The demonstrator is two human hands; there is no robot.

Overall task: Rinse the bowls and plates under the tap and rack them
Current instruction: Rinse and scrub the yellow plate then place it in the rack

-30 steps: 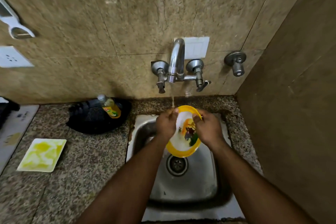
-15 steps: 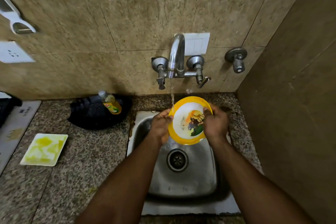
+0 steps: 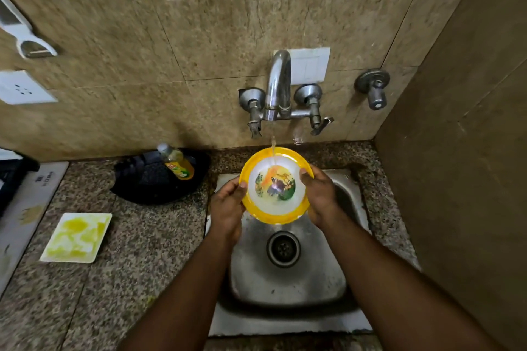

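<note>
Two hands hold one plate [image 3: 274, 209] over the sink [image 3: 288, 288]. Your left hand [image 3: 226, 205] grips its left edge, thumb curled over the yellow rim and the fingers hidden beneath. Your right hand [image 3: 320, 196] grips the right edge the same way, thumb tip lying on the rim near the top. The plate sits between your two grips, face up toward you and tilted, its far edge higher. Water from the tap [image 3: 278, 85] falls in a thin stream onto the upper part of the plate's white inside, just above the printed picture. The drain [image 3: 283, 248] lies below the plate's near edge. On the counter [image 3: 128, 265] to your left rest a square dish [image 3: 76, 237] streaked yellow, well apart from the sink, and a bottle [image 3: 176, 162] lying on a dark pan [image 3: 154, 179].
</note>
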